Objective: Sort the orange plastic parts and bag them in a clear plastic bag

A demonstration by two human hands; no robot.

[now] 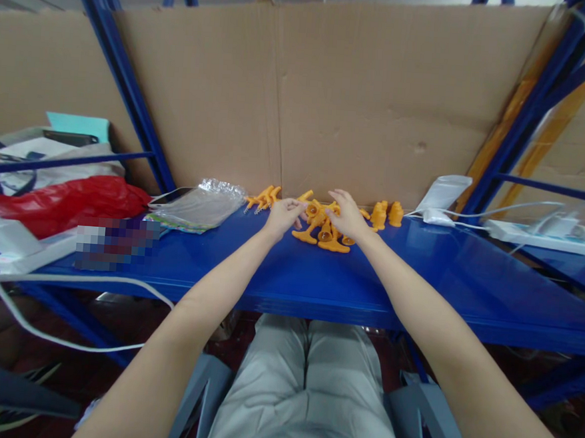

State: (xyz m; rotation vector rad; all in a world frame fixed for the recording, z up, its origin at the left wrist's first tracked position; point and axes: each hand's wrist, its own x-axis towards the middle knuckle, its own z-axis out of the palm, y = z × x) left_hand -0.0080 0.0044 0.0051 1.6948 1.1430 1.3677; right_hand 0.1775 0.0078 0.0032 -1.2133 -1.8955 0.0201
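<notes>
Blue steel shelf (419,268) serves as the bench, seen from a seat pulled up to its front edge. Nearest the camera are grey trousers (305,387), with both bare forearms reaching forward over them. A white cable (38,335) loops below the shelf edge on the left.

Past the middle of the shelf, the left hand (283,216) is loosely curled, knuckles up, its fingertips drawn together at the left edge of a pile of orange parts (321,238). Whether it has hold of one I cannot tell, for the tips are too small to read. The right hand (347,216) lies palm down on the same pile, fingers bent and loosely spread. Its underside is hidden, so its grip cannot be told either. The two hands are just beside each other, thumbs nearly meeting.

The pile sits towards the back of the shelf. A few slim orange pieces (262,197) lie just to its left, and some orange cones (387,214) stand upright just to its right.

Further left are clear plastic bags (203,203), then a red bag (68,203). To the right lie a white pouch (444,193) and a power strip (542,236).

Behind everything stands a cardboard sheet (381,98), propped between blue uprights.
</notes>
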